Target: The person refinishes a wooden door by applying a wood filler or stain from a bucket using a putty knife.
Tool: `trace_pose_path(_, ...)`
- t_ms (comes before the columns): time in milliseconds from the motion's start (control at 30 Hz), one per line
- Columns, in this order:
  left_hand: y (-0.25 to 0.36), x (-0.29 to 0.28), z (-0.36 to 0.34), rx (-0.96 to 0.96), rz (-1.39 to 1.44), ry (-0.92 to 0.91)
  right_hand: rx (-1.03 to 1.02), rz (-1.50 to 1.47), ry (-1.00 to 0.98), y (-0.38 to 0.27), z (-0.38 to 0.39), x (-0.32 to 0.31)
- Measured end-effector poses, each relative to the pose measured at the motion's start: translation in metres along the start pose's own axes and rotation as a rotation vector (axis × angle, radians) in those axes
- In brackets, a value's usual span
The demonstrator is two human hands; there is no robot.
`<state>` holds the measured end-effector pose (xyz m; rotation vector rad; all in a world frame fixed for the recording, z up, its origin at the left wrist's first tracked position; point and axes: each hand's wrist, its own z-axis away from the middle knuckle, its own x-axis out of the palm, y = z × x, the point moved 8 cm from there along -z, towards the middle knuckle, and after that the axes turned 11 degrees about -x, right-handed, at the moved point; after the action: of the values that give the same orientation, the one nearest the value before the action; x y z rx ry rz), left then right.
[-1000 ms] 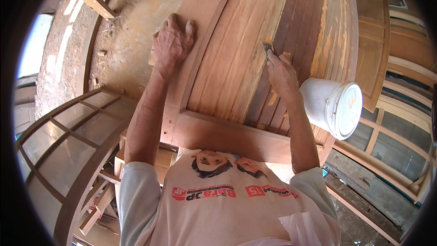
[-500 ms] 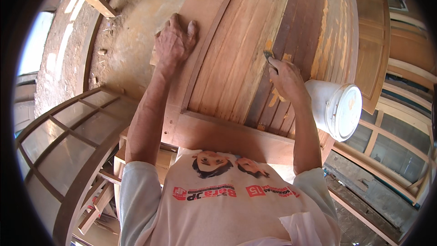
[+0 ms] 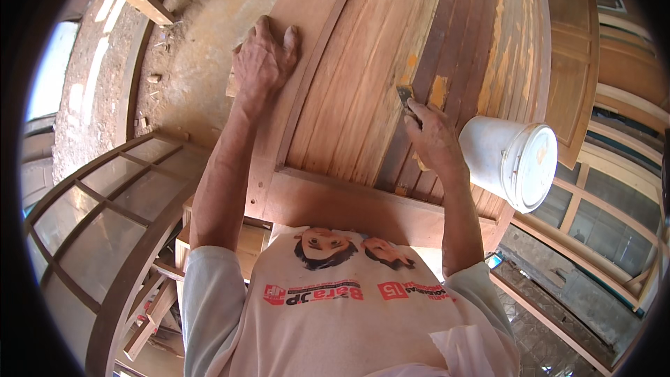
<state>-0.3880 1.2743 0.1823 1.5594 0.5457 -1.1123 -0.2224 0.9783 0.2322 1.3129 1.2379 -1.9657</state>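
Observation:
A wooden door panel (image 3: 349, 112) lies before me, its long slats running away from me. My right hand (image 3: 436, 132) is closed around a putty knife (image 3: 404, 95), whose dark, putty-smeared blade touches the seam between a pale slat and a dark brown one. Orange-yellow filler (image 3: 437, 91) sits in patches on the dark slats beside the knife. On the door's left frame rests my left hand (image 3: 264, 63), fingers spread at the outer edge and holding nothing visible. Part of a small pale wood piece shows beside that wrist.
A white plastic bucket (image 3: 492, 157) lies on its side on the door, right of my right hand. Glazed wooden frames (image 3: 105, 195) stand at the lower left. More wooden panels (image 3: 569, 70) and window frames are stacked to the right.
My right hand and the putty knife have moved slightly toward me and left along the seam. My left hand stays on the door's frame.

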Motion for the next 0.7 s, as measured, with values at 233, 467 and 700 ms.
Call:
trace_pose_path(233,-0.002,0.003,0.002,0.009,0.013,-0.02,0.043,0.096,-0.114,0.001,0.013,0.009)
trace_pose_path(467,0.004,-0.001,-0.001,0.005,0.029,-0.02,-0.022,-0.017,-0.066,0.005,0.008,0.009)
trace_pose_path(700,-0.001,-0.002,0.003,0.016,0.034,-0.013,0.103,-0.236,0.029,-0.03,0.057,-0.039)
